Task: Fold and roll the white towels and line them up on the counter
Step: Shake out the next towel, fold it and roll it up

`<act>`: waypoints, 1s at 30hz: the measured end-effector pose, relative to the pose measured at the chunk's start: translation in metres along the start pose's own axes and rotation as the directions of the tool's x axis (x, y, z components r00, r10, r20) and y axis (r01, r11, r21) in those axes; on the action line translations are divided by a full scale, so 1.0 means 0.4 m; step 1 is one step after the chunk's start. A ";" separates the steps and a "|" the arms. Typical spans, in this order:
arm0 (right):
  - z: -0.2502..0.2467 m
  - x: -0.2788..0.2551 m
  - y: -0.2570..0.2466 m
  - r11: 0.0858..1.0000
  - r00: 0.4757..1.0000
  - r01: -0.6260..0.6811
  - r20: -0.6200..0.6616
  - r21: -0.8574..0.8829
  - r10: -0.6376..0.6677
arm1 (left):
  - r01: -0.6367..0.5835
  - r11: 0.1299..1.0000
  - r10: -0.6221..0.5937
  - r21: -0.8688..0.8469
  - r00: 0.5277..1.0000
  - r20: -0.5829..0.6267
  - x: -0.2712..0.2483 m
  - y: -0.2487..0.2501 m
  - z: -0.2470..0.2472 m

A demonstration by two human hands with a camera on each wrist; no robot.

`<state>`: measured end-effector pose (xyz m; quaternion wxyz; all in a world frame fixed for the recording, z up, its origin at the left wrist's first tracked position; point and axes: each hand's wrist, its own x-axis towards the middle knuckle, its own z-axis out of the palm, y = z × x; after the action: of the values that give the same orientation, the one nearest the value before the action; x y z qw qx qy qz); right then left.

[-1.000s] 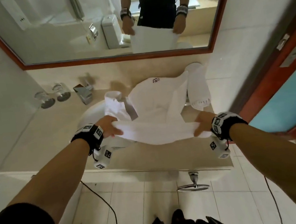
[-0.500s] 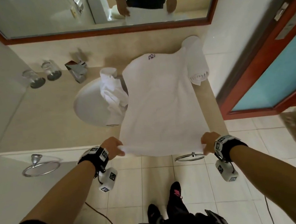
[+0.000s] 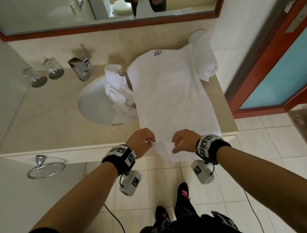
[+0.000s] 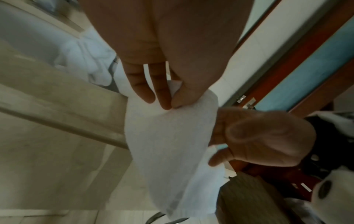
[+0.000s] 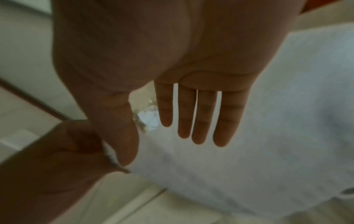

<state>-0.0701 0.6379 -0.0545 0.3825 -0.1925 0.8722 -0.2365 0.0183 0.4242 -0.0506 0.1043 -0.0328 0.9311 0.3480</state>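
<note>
1. the left hand [image 3: 141, 143] pinches the near edge of the flat white towel [image 3: 171, 95]; in the left wrist view the thumb and fingers [image 4: 162, 97] close together on the cloth, and a flap hangs down below them, off the front of the counter [image 3: 42, 123].
2. the right hand [image 3: 184, 140] is just right of the left fingers, at the same hanging edge. in the right wrist view its four fingers [image 5: 203, 118] are straight and slightly apart, the thumb set off to the side, gripping nothing; the towel lies beyond and under the fingertips.
3. from the fingers the flat towel runs away across the counter to the back wall, with a small purple mark at its far end.
4. a rolled towel [image 3: 204, 62] lies beyond the right fingers, touching the far right edge of the flat towel.
5. a crumpled towel [image 3: 117, 89] sits beyond the left fingers, partly in the sink [image 3: 93, 105], against the left edge of the flat towel.
6. further left of the left fingers, at the back of the counter, stand a faucet [image 3: 80, 67] and two glasses [image 3: 44, 74].
7. the mirror [image 3: 45, 12] hangs above the counter's far side.
</note>
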 end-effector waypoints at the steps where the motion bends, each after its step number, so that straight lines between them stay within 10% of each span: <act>1: 0.010 -0.003 -0.020 0.990 0.999 0.037 -0.023 0.135 -0.034 | -0.039 0.999 0.039 0.020 0.999 0.000 0.007 0.016 0.009; 11: 0.016 -0.015 -0.021 0.830 0.961 0.086 -0.267 0.550 0.077 | 0.010 0.968 -0.059 -0.252 0.980 -0.188 0.076 0.082 0.081; 15: 0.002 -0.039 0.035 0.630 0.952 0.059 -0.233 0.774 0.198 | 0.417 0.835 -0.413 -0.359 0.906 0.093 0.125 0.057 0.097; 19: 0.009 -0.060 0.117 0.501 0.936 -0.016 -0.163 0.866 0.311 | 0.556 0.786 -0.438 -0.270 0.809 0.392 0.145 0.058 0.158; 25: 0.023 -0.095 0.256 0.341 0.859 -0.066 -0.120 0.938 0.498 | 0.702 0.674 -0.547 -0.230 0.683 0.484 0.171 0.084 0.267; 30: 0.041 -0.112 0.339 0.151 0.802 -0.067 -0.037 0.986 0.596 | 0.739 0.433 -0.541 -0.517 0.671 0.507 0.185 0.095 0.316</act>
<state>-0.0505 0.7669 -0.1143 0.2607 0.3434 0.6166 -0.6587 -0.0374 0.5366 -0.1355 0.3326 -0.3760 0.6228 0.6001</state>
